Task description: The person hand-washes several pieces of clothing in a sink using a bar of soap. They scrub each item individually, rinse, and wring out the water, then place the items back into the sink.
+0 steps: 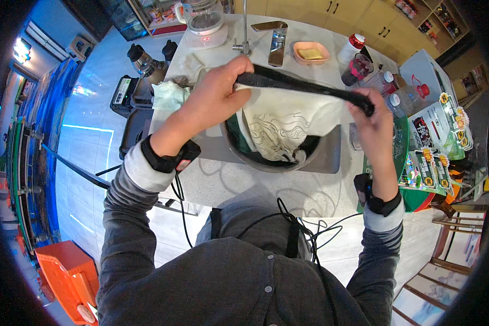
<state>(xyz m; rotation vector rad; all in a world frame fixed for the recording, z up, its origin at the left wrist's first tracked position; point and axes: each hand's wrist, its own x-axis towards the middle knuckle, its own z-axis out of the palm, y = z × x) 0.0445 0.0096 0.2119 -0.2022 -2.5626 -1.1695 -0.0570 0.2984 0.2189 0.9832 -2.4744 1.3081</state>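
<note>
A pale cloth garment (283,114) with dark wavy lines hangs from its black band (299,83), which is stretched between my two hands. My left hand (220,91) grips one end of the band, thumb below it. At the other end, my right hand (371,116) pinches the band, lower and to the right. The garment's lower part lies bunched in a round metal basin (250,162) along with dark green cloth (237,134). This basin sits in a grey sink (333,155). How much water it holds is hidden.
Behind the sink stand a metal faucet (277,45) and a pink dish (326,49) with yellow soap (311,53). Several bottles (396,102) and printed packages (424,134) crowd the right. A glass kettle (203,18) is at the back left. Black cables (309,233) hang at my waist.
</note>
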